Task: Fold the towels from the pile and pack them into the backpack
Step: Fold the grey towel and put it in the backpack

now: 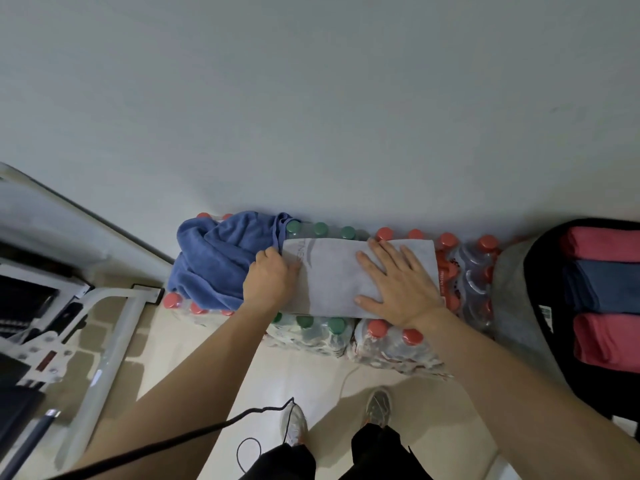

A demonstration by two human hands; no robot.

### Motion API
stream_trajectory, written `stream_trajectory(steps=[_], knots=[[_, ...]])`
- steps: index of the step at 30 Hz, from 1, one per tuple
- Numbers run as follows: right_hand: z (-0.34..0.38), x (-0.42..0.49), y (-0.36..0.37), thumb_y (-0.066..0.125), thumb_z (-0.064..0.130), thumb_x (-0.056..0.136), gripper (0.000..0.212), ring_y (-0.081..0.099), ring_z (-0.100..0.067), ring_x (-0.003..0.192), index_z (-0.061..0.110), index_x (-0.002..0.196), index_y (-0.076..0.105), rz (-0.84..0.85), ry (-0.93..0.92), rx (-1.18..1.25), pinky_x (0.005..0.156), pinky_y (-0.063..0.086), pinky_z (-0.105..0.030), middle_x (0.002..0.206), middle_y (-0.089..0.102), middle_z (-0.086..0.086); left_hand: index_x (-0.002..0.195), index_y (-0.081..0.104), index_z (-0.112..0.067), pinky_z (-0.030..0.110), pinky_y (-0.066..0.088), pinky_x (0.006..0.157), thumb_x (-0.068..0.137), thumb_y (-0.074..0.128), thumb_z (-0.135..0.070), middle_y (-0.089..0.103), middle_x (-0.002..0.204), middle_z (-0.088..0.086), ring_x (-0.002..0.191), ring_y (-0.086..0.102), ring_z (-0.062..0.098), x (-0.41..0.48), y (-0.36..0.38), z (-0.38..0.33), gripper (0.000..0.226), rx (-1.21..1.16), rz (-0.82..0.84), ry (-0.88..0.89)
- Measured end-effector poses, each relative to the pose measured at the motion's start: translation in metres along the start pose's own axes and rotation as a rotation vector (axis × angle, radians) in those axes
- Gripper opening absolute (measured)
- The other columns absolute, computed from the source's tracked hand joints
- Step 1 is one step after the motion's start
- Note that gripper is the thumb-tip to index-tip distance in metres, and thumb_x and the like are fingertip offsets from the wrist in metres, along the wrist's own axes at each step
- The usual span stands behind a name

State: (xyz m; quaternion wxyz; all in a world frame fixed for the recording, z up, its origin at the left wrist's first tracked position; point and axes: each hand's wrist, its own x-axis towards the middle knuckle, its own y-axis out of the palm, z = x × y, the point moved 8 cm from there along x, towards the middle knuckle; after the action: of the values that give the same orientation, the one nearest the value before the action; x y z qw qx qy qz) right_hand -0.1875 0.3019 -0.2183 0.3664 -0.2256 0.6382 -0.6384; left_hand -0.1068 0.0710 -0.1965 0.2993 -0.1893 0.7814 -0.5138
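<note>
My left hand (268,278) curls round the left edge of the grey towel (332,277), gripping it. My right hand (394,278) presses flat on it, fingers spread wide. The towel lies on packs of bottles (391,344), touching a crumpled blue towel (214,258). The open backpack (512,292) on my right holds folded pink and blue towels (602,334).

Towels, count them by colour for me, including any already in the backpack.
Grey towel: 1
Blue towels: 2, one crumpled, one in the backpack
Pink towels: 2, both in the backpack
Total: 5
</note>
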Motion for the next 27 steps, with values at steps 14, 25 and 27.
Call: stream_trajectory(steps=[14, 25, 27], knots=[[0.002, -0.004, -0.005, 0.014, 0.079, 0.087, 0.086, 0.0, -0.024, 0.152, 0.032, 0.157, 0.003, -0.011, 0.004, 0.028, 0.122, 0.003, -0.049, 0.166, -0.001, -0.006, 0.093, 0.053, -0.007, 0.033, 0.039, 0.066, 0.091, 0.062, -0.042, 0.064, 0.09, 0.007, 0.083, 0.059, 0.028, -0.016, -0.018, -0.007, 0.036, -0.289, -0.045, -0.111], [-0.001, -0.016, -0.022, 0.018, 0.07, 0.088, 0.083, -0.001, -0.024, 0.152, 0.025, 0.158, 0.011, 0.022, 0.059, 0.095, 0.123, 0.002, -0.048, 0.166, 0.005, -0.007, 0.097, 0.066, -0.018, 0.01, 0.042, 0.062, 0.085, 0.068, -0.032, 0.068, 0.083, -0.01, 0.076, 0.062, 0.002, -0.04, -0.06, -0.117, 0.019, -0.511, -0.064, 0.195], [-0.013, -0.035, -0.034, 0.028, 0.056, 0.096, 0.07, 0.017, -0.025, 0.149, 0.015, 0.153, 0.03, -0.101, 0.141, 0.105, 0.122, 0.014, -0.047, 0.16, 0.026, -0.008, 0.095, 0.065, -0.02, 0.012, 0.041, 0.06, 0.084, 0.069, -0.032, 0.066, 0.079, -0.012, 0.071, 0.06, -0.002, -0.045, -0.05, -0.135, 0.017, -0.501, -0.037, 0.236]])
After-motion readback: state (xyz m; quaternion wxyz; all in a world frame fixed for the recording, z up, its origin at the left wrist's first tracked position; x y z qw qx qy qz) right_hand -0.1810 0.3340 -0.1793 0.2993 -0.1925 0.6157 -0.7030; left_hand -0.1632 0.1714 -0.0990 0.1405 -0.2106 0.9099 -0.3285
